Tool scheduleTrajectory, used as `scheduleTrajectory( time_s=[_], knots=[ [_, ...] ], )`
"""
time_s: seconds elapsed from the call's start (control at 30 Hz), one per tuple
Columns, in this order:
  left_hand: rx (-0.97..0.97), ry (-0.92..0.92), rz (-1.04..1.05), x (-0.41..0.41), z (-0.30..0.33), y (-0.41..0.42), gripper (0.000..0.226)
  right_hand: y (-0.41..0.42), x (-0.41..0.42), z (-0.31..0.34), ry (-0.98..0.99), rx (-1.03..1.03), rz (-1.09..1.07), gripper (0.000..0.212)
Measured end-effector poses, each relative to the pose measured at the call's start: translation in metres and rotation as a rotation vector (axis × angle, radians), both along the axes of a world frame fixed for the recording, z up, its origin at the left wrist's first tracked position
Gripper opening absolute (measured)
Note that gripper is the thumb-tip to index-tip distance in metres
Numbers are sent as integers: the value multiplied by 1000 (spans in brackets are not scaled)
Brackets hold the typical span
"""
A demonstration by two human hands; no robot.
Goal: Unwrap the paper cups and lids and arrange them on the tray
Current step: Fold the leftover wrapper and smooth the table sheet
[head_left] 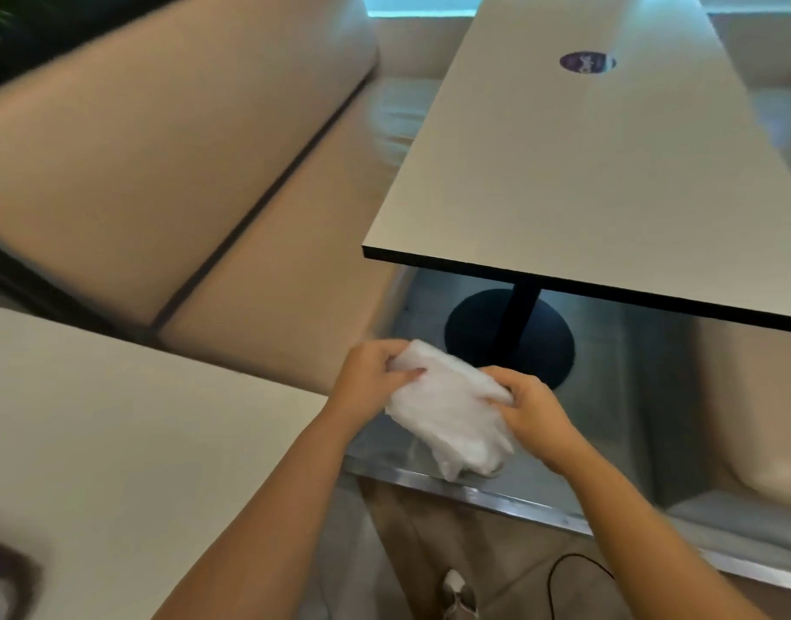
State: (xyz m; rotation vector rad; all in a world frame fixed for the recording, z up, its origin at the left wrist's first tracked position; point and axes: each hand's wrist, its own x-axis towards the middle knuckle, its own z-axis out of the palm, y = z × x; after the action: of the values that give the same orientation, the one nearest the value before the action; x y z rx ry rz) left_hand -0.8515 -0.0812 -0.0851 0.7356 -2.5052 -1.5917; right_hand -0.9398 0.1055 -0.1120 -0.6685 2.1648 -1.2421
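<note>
I see both forearms reaching forward and meeting over the floor, between the near worktop at 8 o'clock and the far worktop at 1 o'clock. My left hand has its fingers curled round the upper end of a crumpled clear plastic wrapper. My right hand pinches its right edge, thumb on top. The wrapper hangs in the air between them; its contents I cannot tell.
</note>
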Motion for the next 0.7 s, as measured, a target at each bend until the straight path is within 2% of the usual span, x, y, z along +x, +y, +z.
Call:
scheduleTrajectory(
  time_s=[0.13,0.27,0.37,0.43,0.5,0.6,0.7],
  knots=[
    [79,-100,16,-23,-62,12,20,20,-15,-48,-57,95,-95,38],
    [102,-185,73,-38,-131,22,20,27,-27,-102,-76,182,-173,33],
    [126,-216,181,-48,-182,27,16,28,-33,-140,-22,187,-255,29],
    [107,-215,265,-51,-208,28,8,27,-34,-162,27,171,-324,26],
    [14,-224,283,-55,-243,29,12,27,-37,-195,65,186,-377,21],
    [-149,-304,147,-57,-292,34,24,24,-42,-235,132,225,-363,18],
    [-295,-416,-130,-58,-341,45,38,21,-45,-268,249,221,-300,23]
  ],
)
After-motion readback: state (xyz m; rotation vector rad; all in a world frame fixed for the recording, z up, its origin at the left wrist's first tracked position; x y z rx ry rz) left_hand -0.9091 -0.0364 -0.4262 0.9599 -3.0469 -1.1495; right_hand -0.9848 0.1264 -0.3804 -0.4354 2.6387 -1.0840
